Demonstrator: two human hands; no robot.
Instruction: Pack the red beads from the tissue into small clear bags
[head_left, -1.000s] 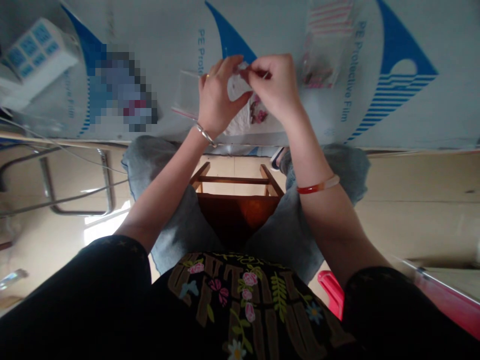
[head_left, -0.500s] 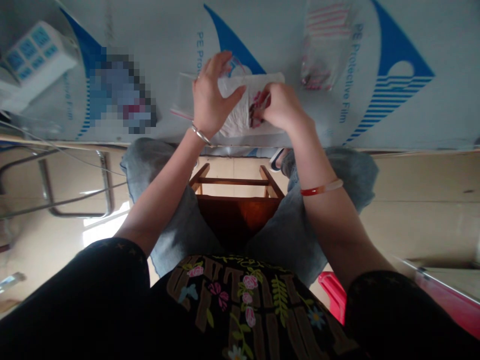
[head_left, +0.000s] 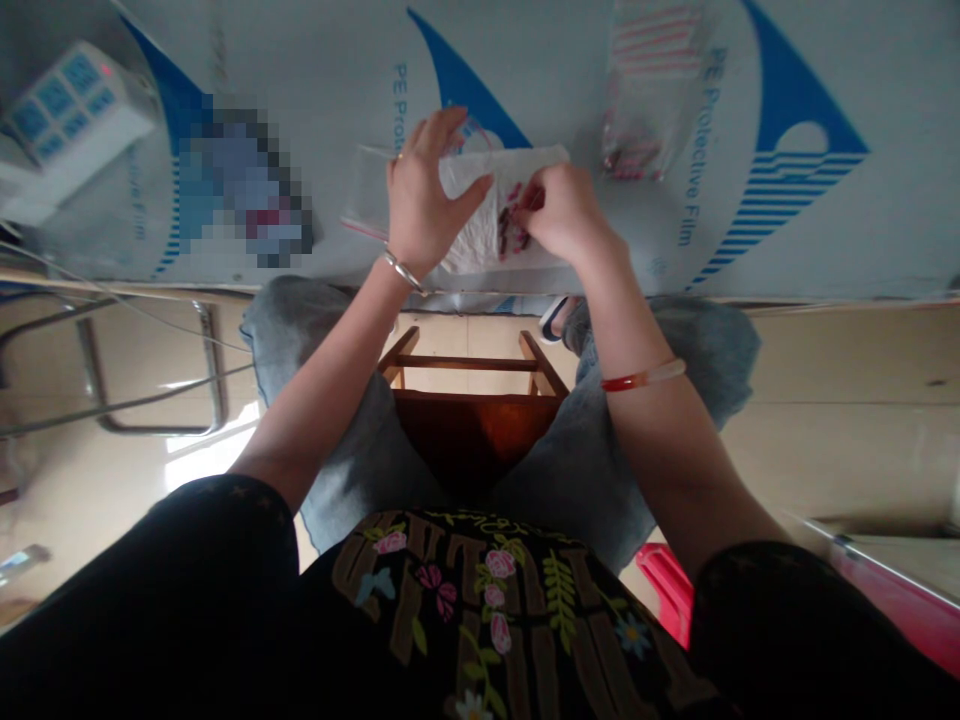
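Note:
On the film-covered table lies a white cloth-like pad [head_left: 476, 235] on a pale sheet [head_left: 551, 158]. My left hand [head_left: 421, 200] rests at the pad's left side, thumb spread from the curved fingers, holding nothing I can see. By its fingertips is a clear, round-edged thing with a reddish rim [head_left: 480, 128]. Small dark red and pink pieces [head_left: 514, 235] lie at the right of the pad. Over them my right hand [head_left: 562, 205] has thumb and forefinger pinched together; what is between them is too small to make out. A clear plastic bag [head_left: 364, 190] lies left of my left hand.
Clear bags with pink stripes and small dark pieces [head_left: 637, 110] lie at the right. A white box with blue squares [head_left: 82, 110] and a blurred-out object [head_left: 259, 190] are at the left. The table's front edge [head_left: 675, 298] runs just above my knees.
My right hand's fingertips have shifted slightly among the small pieces, and more of these show now. My left hand has stayed almost still.

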